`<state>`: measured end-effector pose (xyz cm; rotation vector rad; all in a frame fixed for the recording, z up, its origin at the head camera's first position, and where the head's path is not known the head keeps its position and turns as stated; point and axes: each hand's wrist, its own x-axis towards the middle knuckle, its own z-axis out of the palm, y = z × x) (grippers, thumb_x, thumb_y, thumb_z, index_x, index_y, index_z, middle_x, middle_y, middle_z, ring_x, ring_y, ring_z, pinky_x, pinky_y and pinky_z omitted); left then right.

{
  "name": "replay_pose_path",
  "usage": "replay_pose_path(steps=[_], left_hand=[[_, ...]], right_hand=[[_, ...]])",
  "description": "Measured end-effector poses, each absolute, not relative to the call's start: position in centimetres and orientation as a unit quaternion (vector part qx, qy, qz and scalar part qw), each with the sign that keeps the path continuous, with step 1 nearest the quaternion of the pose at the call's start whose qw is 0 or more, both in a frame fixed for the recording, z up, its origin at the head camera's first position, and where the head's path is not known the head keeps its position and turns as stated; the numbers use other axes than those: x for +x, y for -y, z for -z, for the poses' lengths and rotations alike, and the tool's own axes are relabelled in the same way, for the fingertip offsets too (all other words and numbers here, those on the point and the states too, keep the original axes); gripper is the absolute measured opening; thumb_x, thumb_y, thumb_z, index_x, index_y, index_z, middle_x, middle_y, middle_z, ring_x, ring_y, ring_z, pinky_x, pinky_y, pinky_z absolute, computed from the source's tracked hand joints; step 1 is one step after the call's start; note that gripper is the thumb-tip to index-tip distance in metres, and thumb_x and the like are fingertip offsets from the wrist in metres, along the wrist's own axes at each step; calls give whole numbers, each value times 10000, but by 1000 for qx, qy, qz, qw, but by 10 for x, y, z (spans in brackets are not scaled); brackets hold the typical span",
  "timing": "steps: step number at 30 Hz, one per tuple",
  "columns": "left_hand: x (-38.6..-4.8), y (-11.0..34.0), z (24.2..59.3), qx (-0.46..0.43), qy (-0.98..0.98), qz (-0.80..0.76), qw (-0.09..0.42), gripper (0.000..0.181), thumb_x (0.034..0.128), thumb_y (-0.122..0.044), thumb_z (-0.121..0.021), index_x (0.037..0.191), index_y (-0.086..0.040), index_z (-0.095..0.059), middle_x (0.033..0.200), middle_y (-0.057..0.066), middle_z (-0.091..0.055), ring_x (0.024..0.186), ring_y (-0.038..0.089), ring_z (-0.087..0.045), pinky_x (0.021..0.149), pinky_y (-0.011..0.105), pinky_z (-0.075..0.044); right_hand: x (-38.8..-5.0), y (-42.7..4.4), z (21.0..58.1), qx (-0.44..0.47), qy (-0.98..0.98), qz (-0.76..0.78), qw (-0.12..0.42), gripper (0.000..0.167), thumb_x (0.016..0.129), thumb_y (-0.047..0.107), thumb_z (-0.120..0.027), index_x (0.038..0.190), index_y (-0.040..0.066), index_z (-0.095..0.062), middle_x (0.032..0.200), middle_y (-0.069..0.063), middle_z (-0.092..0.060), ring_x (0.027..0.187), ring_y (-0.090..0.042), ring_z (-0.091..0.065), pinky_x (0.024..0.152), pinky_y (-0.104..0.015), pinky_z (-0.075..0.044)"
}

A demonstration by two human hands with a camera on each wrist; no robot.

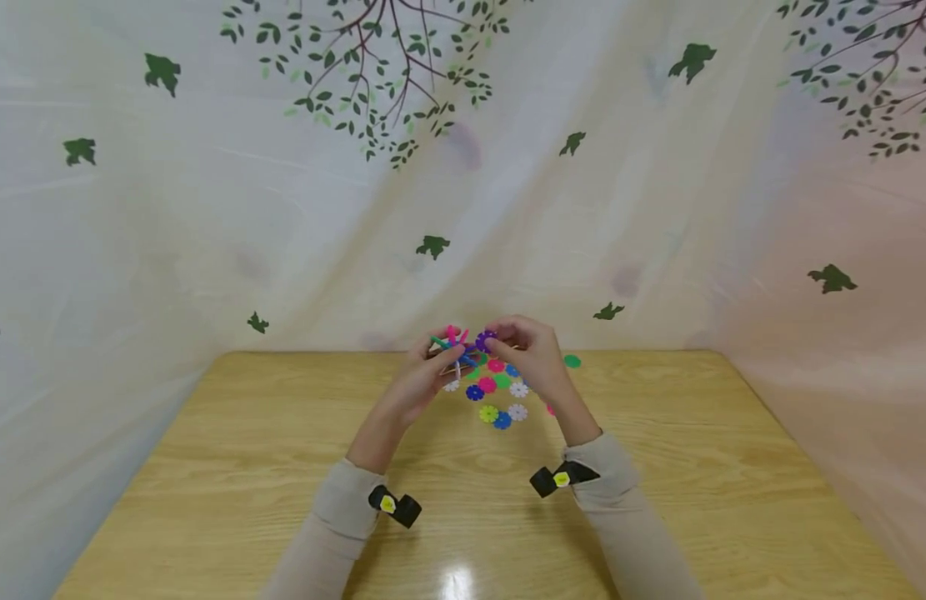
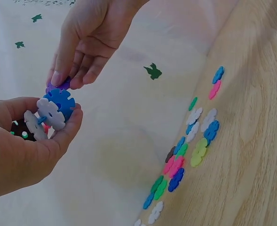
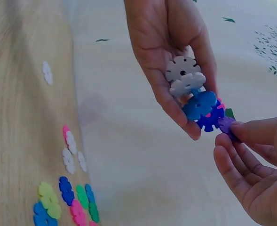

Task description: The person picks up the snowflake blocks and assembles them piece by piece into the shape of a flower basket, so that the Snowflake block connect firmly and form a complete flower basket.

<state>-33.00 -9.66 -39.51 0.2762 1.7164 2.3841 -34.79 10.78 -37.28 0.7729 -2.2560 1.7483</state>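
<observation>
Table (image 1: 222, 467): above it, left hand (image 1: 417, 382), holding joined discs (image 3: 199, 104); right hand (image 1: 536, 357), pinching purple disc (image 3: 226, 127). On it: loose discs (image 1: 488, 385), assorted colours.

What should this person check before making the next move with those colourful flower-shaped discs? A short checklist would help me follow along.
1. Left hand holds the cluster of joined discs: ok.
2. Right hand pinches the purple disc between thumb and fingers: ok.
3. Purple disc lined up at the cluster's edge: ok, the right wrist view shows it there.
4. Purple disc's slot fully engaged: cannot tell, fingers cover part of it.
5. Right hand free to fetch another piece: not ok, it is occupied.
6. Loose discs available on the table: ok.
</observation>
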Motion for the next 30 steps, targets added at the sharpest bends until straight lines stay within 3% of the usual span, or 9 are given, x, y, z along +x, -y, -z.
replay_pose_path(steps=[2, 4, 9, 12, 20, 24, 28, 30], left_hand=[[-330, 95, 396, 89, -578, -806, 92, 360, 1060, -76, -517, 1408, -24, -440, 1066, -3, -677, 958, 111, -706, 933, 273, -580], [-329, 94, 396, 84, -579, -807, 87, 367, 1053, -65, -529, 1408, -21, -445, 1061, 5, -670, 930, 114, -709, 920, 270, -582], [-328, 91, 397, 79, -601, -793, 68, 396, 1028, -53, -579, 1412, -36, -484, 1048, 8, -681, 905, 105, -721, 899, 259, -583], [-327, 89, 399, 79, -613, -784, 54, 400, 1020, -60, -599, 1409, -45, -507, 1020, -22, -704, 896, 93, -717, 858, 236, -579], [-322, 81, 396, 80, -606, -791, 21, 376, 1012, -39, -603, 1374, 9, -515, 1036, 10, -655, 864, 92, -711, 928, 328, -597], [-321, 80, 396, 81, -603, -794, 19, 367, 1019, -40, -590, 1370, 24, -508, 1052, 33, -652, 864, 106, -711, 947, 356, -592], [-324, 81, 399, 73, -585, -807, 29, 337, 1015, -49, -601, 1341, 8, -537, 1035, 4, -690, 900, 123, -713, 955, 370, -589], [-325, 82, 401, 60, -571, -818, 29, 289, 1004, -48, -620, 1287, -20, -568, 941, -19, -703, 870, 117, -704, 955, 375, -589]], right_hand=[[-344, -105, 373, 256, 756, -593, 101, 168, 953, 20, -689, 1094, -72, -701, 972, -275, -714, 795, -330, -722, 709, -275, -611], [-338, -102, 369, 250, 755, -595, 113, 163, 944, -4, -690, 1077, -99, -700, 960, -297, -709, 763, -293, -718, 694, -283, -611], [-324, -96, 360, 254, 745, -601, 135, 145, 920, -87, -675, 1032, -179, -677, 890, -370, -680, 664, 14, -634, 638, -208, -574], [-325, -97, 363, 260, 733, -614, 135, 139, 916, -101, -671, 1022, -190, -675, 865, -387, -668, 651, 20, -637, 623, -155, -547], [-343, -91, 388, 226, 721, -632, 172, 121, 907, -30, -722, 990, -118, -720, 861, -320, -691, 642, -34, -630, 611, -144, -540], [-343, -88, 390, 230, 716, -633, 184, 132, 904, 35, -750, 966, -80, -737, 840, -280, -704, 646, -90, -652, 615, -218, -585], [-343, -92, 389, 239, 713, -639, 161, 139, 922, 36, -732, 994, -83, -723, 836, -292, -699, 637, -176, -688, 623, -322, -620], [-343, -95, 388, 241, 717, -639, 137, 133, 931, 22, -717, 1008, -86, -713, 832, -292, -695, 638, -234, -699, 625, -336, -622]])
